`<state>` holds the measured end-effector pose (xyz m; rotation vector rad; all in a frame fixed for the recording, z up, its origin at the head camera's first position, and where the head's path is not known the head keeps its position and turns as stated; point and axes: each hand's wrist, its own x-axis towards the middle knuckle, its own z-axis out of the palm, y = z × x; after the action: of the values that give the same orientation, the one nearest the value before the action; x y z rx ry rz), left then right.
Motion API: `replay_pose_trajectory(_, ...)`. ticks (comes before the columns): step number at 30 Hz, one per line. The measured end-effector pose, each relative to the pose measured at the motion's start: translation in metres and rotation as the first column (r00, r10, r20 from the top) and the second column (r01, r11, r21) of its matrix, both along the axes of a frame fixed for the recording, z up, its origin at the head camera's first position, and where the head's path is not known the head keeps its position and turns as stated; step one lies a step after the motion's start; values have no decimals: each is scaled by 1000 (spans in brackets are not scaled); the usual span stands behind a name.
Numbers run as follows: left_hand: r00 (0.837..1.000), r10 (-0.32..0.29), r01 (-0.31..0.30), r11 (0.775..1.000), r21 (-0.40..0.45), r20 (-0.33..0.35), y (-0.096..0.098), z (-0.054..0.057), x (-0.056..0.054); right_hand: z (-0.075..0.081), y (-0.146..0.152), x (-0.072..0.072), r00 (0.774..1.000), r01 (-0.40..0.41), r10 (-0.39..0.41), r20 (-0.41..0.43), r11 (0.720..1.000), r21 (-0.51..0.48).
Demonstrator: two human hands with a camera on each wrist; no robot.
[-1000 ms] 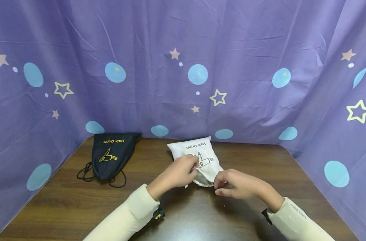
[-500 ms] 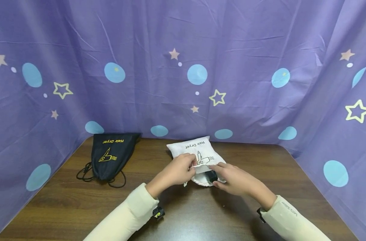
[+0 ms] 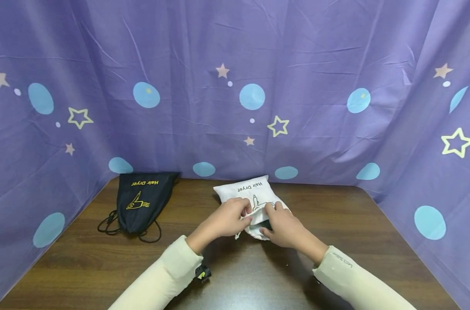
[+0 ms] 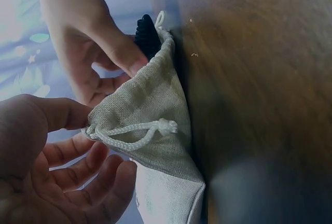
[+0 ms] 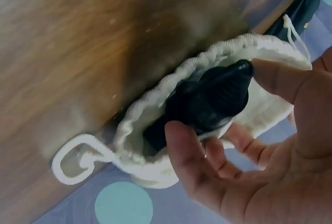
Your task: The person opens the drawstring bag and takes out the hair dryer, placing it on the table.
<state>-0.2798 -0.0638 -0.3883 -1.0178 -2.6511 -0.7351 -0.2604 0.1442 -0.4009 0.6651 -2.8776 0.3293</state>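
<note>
A white drawstring bag (image 3: 242, 189) printed "Hair Dryer" lies on the table, its mouth towards me. My left hand (image 3: 229, 217) pinches the upper edge of the mouth beside the white cord (image 4: 136, 133), holding it raised. At the mouth, my right hand (image 3: 285, 226) spans a black ribbed object (image 5: 210, 99) that shows inside. In the right wrist view the thumb meets its pointed tip and a fingertip overlaps its other side; other fingers curve along the outside of the rim. Most of what the bag holds is hidden by the cloth.
To the left lies a black drawstring bag (image 3: 142, 202) with yellow "Hair Dryer" print, its black cords (image 3: 111, 221) loose on the wooden table (image 3: 258, 275). A purple curtain (image 3: 204, 64) with stars and dots hangs behind and at both sides.
My right hand has moved left and inward, from beside the bag onto its mouth. The mouth has been lifted wider, showing the dark object inside. My left hand stays nearly in place.
</note>
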Motion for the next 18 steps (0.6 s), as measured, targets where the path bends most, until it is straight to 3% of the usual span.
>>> replay_pose_trajectory(6, 999, -12, 12, 1000, 10, 39, -3, 2, -3, -5, -12, -1, 999, 54, -54, -7, 998, -40)
replay_pose_trajectory(11, 1000, 6, -6, 1000, -9, 11, -9, 1, -11, -10, -11, -4, 996, 46, -50, -69, 997, -65)
replay_pose_trajectory(14, 996, 82, -84, 992, -99, -33, -15, 0, -13, -12, -9, -6, 994, 37, -45, -98, 996, -79)
replay_pose_trajectory(18, 975, 205, -220, 937, -272, -80, -20, 0, -13, -13, -7, -6, 992, 44, -52, -114, 996, -78)
